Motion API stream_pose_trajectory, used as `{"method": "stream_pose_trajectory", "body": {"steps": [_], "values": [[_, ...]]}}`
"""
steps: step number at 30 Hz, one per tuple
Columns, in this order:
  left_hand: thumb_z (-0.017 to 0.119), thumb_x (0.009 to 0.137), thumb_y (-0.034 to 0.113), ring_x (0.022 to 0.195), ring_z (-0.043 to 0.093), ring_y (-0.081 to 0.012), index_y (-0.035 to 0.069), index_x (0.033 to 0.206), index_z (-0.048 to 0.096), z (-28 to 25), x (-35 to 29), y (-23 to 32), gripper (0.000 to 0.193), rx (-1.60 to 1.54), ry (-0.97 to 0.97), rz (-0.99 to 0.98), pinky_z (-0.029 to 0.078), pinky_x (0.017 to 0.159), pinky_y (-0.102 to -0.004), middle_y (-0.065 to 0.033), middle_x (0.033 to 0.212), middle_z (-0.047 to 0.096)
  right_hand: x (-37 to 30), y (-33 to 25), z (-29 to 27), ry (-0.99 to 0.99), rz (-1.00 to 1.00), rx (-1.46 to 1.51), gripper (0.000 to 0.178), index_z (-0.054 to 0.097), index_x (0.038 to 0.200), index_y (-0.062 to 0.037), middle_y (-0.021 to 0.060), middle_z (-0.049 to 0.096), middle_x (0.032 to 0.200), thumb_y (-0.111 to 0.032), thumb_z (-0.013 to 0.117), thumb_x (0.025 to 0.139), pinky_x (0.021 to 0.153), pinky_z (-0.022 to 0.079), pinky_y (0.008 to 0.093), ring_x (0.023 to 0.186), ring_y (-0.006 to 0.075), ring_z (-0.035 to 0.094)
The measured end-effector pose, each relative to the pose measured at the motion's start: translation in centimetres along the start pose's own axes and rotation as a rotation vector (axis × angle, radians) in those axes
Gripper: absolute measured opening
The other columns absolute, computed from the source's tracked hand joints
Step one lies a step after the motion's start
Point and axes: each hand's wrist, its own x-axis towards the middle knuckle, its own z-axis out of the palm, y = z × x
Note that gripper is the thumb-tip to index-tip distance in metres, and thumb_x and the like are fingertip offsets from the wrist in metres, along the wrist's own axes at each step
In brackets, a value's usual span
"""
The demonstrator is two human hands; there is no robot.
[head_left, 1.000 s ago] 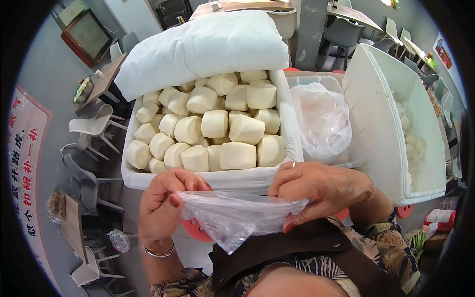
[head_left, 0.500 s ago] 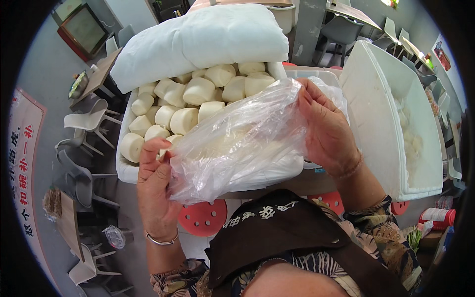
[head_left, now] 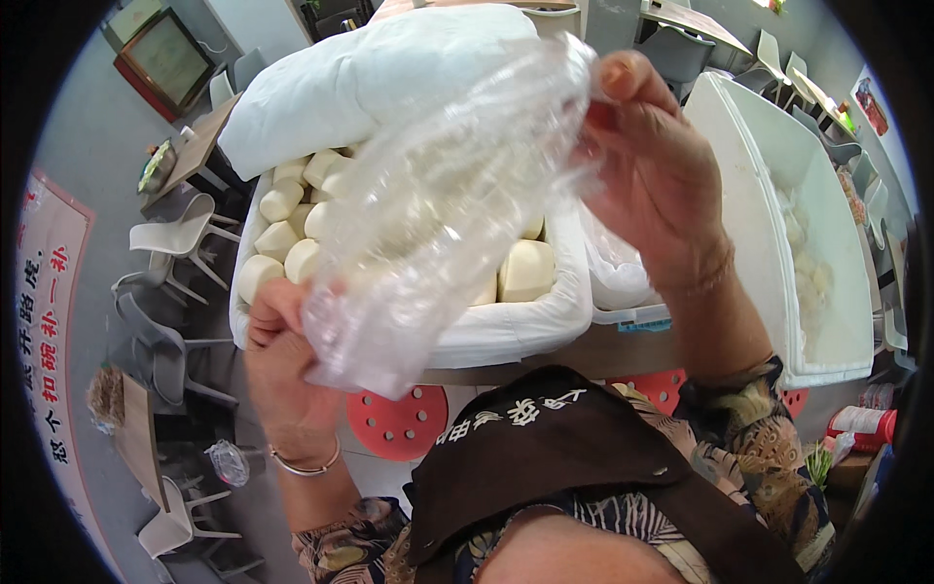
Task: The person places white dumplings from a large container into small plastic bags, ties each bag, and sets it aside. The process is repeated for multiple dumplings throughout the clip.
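A clear plastic bag (head_left: 438, 209) is stretched slantwise between my two hands, above a white cloth-lined box (head_left: 516, 331) of pale steamed buns (head_left: 528, 271). My left hand (head_left: 292, 365) pinches the bag's lower left end. Raised toward the upper right, my right hand (head_left: 652, 161) grips the other end, its fingers closed on the film. Nothing solid can be made out inside the bag; buns show through it. A thick white quilted cover (head_left: 321, 83) lies folded back over the far side of the box.
On the right a white foam box (head_left: 827, 321) stands tilted, with plastic inside. Next to the bun box is a clear tub (head_left: 618, 282) lined with plastic. Red stools (head_left: 399, 423) stand below the table edge. Chairs (head_left: 190, 238) and small tables line the left.
My right hand has lifted up and away, pulling the bag from nearly level to a steep slant. My left hand has moved slightly down and left. More front buns show.
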Motion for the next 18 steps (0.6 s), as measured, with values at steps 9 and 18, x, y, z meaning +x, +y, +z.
{"method": "stream_pose_trajectory", "body": {"steps": [9, 18], "values": [[0.059, 0.083, -0.003, 0.063, 0.054, -0.0032, -0.006, 0.118, 0.06, 1.1, 1.6, 0.2, 0.035, 0.644, 0.049, -0.445, 0.041, 0.047, -0.0189, -0.0032, 0.109, 0.059, 1.7, 0.3, -1.7, -0.305, 0.305, -1.589, 0.032, 0.067, 0.105, -0.0018, 0.0107, 0.056, 0.093, -0.011, 0.076, 0.076, 0.074, 0.047, 0.0322, 0.086, 0.0225, 0.058], [0.078, 0.073, 0.025, 0.08, 0.059, -0.0405, -0.007, 0.102, 0.06, 2.0, 3.9, -2.6, 0.047, 1.415, -0.479, -0.236, 0.047, 0.077, -0.0432, -0.0222, 0.092, 0.061, 0.1, 3.6, -2.9, -0.52, 0.576, -1.726, 0.035, 0.057, 0.097, 0.0027, 0.0204, 0.055, 0.099, -0.026, 0.07, 0.08, 0.079, 0.048, 0.0391, 0.092, 0.0332, 0.057]]}}
